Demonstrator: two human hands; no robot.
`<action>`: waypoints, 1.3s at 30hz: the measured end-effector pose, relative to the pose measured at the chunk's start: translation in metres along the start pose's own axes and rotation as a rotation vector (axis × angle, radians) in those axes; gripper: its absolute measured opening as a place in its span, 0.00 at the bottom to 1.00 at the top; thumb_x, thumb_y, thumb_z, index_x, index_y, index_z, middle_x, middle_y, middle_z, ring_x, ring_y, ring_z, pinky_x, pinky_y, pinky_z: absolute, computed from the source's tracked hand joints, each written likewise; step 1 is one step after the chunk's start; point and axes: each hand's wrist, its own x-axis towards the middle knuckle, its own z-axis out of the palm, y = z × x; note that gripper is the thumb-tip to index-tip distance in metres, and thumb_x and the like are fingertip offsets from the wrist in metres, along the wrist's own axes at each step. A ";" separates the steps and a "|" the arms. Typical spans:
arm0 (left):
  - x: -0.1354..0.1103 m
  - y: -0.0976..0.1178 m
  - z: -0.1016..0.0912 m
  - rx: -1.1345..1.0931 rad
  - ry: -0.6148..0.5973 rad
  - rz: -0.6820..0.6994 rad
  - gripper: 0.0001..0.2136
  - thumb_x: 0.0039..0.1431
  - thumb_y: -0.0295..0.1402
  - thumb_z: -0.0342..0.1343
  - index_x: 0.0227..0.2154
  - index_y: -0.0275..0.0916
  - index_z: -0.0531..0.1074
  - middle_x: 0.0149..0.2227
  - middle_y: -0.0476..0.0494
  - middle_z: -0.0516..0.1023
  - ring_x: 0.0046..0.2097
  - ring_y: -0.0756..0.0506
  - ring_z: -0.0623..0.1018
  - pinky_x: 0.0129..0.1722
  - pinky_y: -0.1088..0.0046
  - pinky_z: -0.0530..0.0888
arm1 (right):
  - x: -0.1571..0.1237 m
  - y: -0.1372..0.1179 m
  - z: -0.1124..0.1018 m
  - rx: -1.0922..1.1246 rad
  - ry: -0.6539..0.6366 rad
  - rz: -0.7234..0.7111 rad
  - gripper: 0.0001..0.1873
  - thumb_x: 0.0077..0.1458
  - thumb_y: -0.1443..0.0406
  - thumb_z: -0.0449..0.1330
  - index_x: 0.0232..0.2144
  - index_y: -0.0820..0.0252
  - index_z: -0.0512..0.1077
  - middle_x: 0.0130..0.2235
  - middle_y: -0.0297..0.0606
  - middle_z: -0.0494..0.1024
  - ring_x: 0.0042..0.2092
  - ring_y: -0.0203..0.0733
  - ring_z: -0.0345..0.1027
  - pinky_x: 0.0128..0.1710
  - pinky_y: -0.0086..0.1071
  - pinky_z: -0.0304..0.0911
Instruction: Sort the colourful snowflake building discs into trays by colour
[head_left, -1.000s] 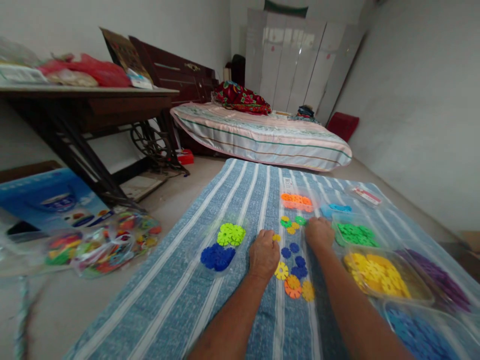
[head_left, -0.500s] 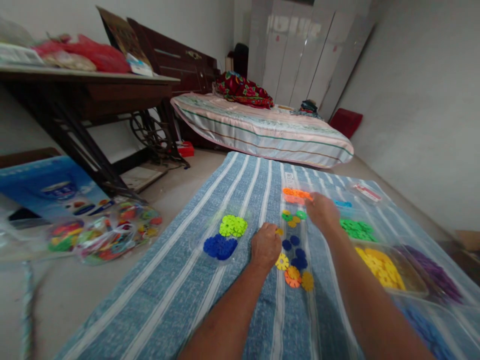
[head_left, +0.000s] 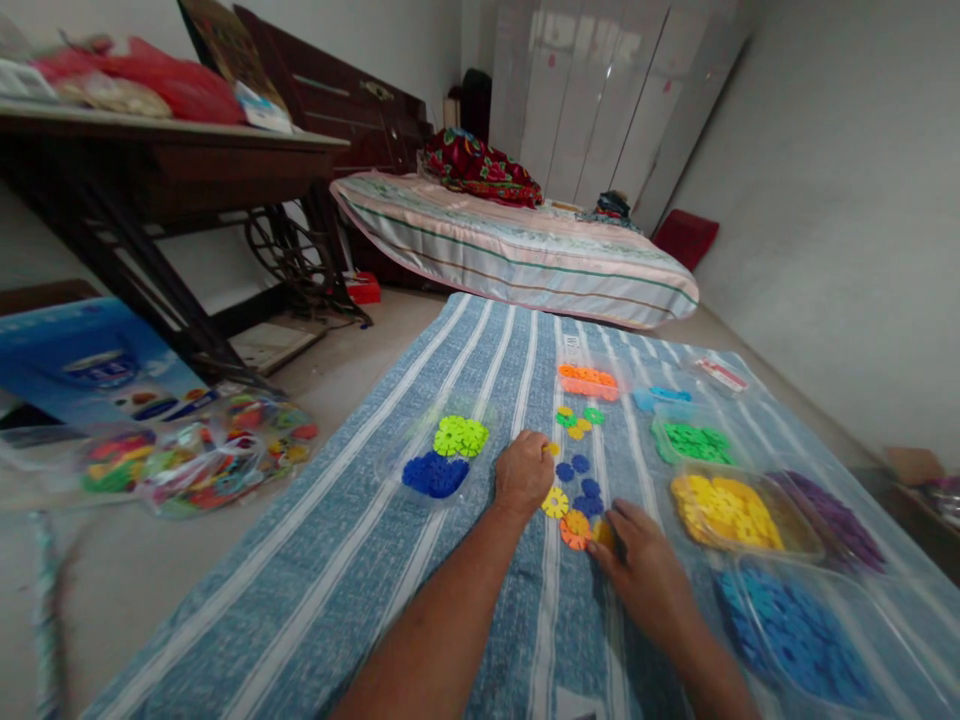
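Note:
My left hand (head_left: 523,472) rests closed on the blue striped cloth (head_left: 360,570), pinching a small yellow snowflake disc (head_left: 553,449). My right hand (head_left: 646,580) lies lower right, fingers together, touching a yellow disc (head_left: 602,532) next to an orange disc (head_left: 575,528). Loose blue discs (head_left: 583,489) and another yellow disc (head_left: 555,502) lie between the hands. A small mixed cluster of discs (head_left: 579,420) sits further away.
Clear trays hold sorted discs: lime and blue (head_left: 448,457), orange (head_left: 587,380), green (head_left: 694,441), yellow (head_left: 724,510), purple (head_left: 832,515), blue (head_left: 795,630). A bag of mixed discs (head_left: 195,462) lies left, beside a dark table (head_left: 165,160). A bed (head_left: 517,255) stands behind.
My right hand has pulled back from the far orange tray to the near loose discs. My left hand has stayed in place. The view has tilted slightly.

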 end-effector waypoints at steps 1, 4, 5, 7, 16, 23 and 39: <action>0.000 0.000 0.000 -0.001 -0.004 0.001 0.09 0.57 0.29 0.46 0.34 0.41 0.72 0.39 0.47 0.75 0.41 0.48 0.74 0.41 0.74 0.67 | -0.003 -0.001 0.000 0.007 -0.005 -0.004 0.23 0.55 0.57 0.53 0.48 0.64 0.71 0.55 0.48 0.68 0.56 0.49 0.61 0.57 0.39 0.55; 0.001 0.000 -0.001 0.000 -0.014 -0.003 0.08 0.58 0.29 0.47 0.34 0.41 0.72 0.39 0.48 0.75 0.41 0.49 0.73 0.41 0.74 0.67 | -0.007 -0.003 -0.002 0.050 0.005 0.001 0.19 0.55 0.59 0.53 0.45 0.61 0.73 0.54 0.46 0.69 0.55 0.48 0.62 0.56 0.38 0.56; 0.001 0.000 -0.001 0.001 -0.015 -0.004 0.08 0.58 0.29 0.47 0.33 0.42 0.72 0.38 0.48 0.75 0.41 0.49 0.73 0.41 0.74 0.67 | -0.007 -0.004 -0.003 0.072 0.014 0.005 0.17 0.55 0.59 0.53 0.43 0.59 0.74 0.53 0.45 0.70 0.54 0.47 0.63 0.55 0.38 0.57; 0.000 -0.001 -0.001 0.003 -0.010 0.002 0.08 0.57 0.30 0.47 0.34 0.42 0.72 0.38 0.48 0.75 0.40 0.49 0.73 0.40 0.74 0.67 | -0.008 -0.006 -0.004 0.122 0.033 0.012 0.14 0.54 0.60 0.54 0.39 0.57 0.75 0.50 0.43 0.72 0.52 0.46 0.65 0.54 0.37 0.59; 0.001 -0.002 -0.001 0.008 -0.003 0.013 0.08 0.57 0.30 0.47 0.32 0.41 0.72 0.37 0.47 0.75 0.39 0.49 0.73 0.38 0.75 0.66 | 0.013 0.002 -0.042 0.218 0.099 0.054 0.13 0.55 0.60 0.51 0.31 0.58 0.74 0.34 0.37 0.77 0.37 0.41 0.70 0.39 0.30 0.63; 0.002 -0.002 -0.001 -0.002 0.017 0.029 0.07 0.57 0.29 0.48 0.31 0.40 0.72 0.36 0.47 0.75 0.39 0.49 0.73 0.38 0.75 0.66 | 0.050 0.032 -0.097 -0.324 0.329 0.386 0.20 0.59 0.59 0.47 0.43 0.64 0.74 0.42 0.48 0.76 0.43 0.49 0.69 0.41 0.36 0.60; -0.017 0.023 -0.002 0.077 -0.067 0.298 0.09 0.59 0.31 0.47 0.37 0.38 0.72 0.40 0.43 0.73 0.43 0.47 0.73 0.43 0.72 0.69 | 0.010 0.013 -0.048 -0.051 0.375 0.097 0.18 0.59 0.61 0.47 0.29 0.59 0.75 0.33 0.41 0.77 0.36 0.41 0.69 0.39 0.30 0.60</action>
